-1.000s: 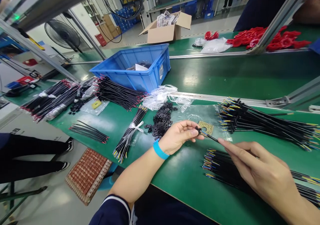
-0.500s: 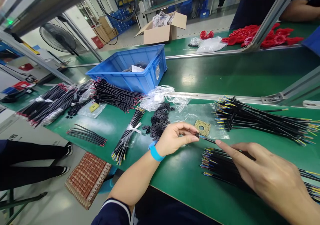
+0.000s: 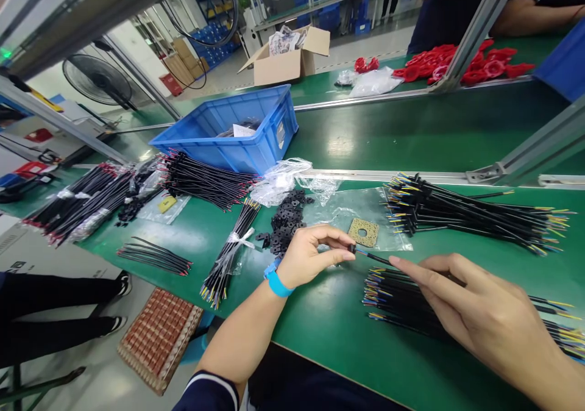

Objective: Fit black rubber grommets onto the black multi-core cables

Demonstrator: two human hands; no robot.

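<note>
Between its thumb and forefinger, my left hand (image 3: 315, 253) pinches a small black plastic piece (image 3: 351, 248). My right hand (image 3: 479, 304) grips a black cable (image 3: 378, 258), whose bare coloured wire ends, blue among them, point at the piece. Whether the wire tips touch the piece I cannot tell. Under my right hand lies a pile of black cables (image 3: 397, 304) with coloured ends. A heap of small black pieces (image 3: 287, 219) sits beyond my left hand. Just past my fingertips a yellowish square sponge with a hole (image 3: 369, 234) rests on a clear plastic bag (image 3: 397, 240).
A larger cable pile (image 3: 470, 213) lies at the back right. A tied cable bundle (image 3: 231, 252), red-tipped cables (image 3: 205, 182) and a blue bin (image 3: 219, 149) stand to the left. A metal frame post (image 3: 470, 33) rises at the right. A co-worker's arm (image 3: 534, 17) shows behind red parts (image 3: 425, 63).
The view has shifted slightly. In my left fingers the black piece shows more clearly, and a bit more of the wire ends is visible between it and my right hand.
</note>
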